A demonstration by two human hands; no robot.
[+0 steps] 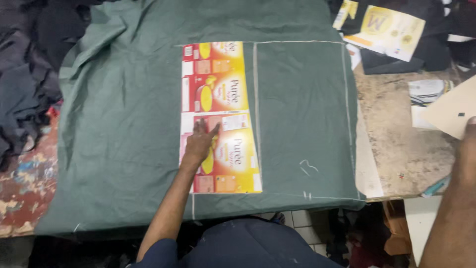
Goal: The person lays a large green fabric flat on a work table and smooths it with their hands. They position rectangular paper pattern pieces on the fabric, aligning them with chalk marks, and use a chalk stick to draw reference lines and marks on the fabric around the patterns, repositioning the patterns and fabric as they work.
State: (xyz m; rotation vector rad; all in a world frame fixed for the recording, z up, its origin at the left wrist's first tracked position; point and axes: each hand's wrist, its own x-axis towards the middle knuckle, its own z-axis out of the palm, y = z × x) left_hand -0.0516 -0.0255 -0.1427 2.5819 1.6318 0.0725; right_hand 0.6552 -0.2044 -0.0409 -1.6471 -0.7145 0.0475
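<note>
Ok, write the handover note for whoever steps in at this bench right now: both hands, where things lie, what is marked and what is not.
Left hand: flat, fingers spread, pressing the flattened cardboard box onto the green cloth; no grip closed on anything.
Right hand: off at the right edge, by a beige card, mostly out of view; whether it holds anything cannot be told.
Cloth lies spread over the table.
Done: a chalk rectangle is drawn right of the box.
Left: no complete chalk outline shows around the box itself.
</note>
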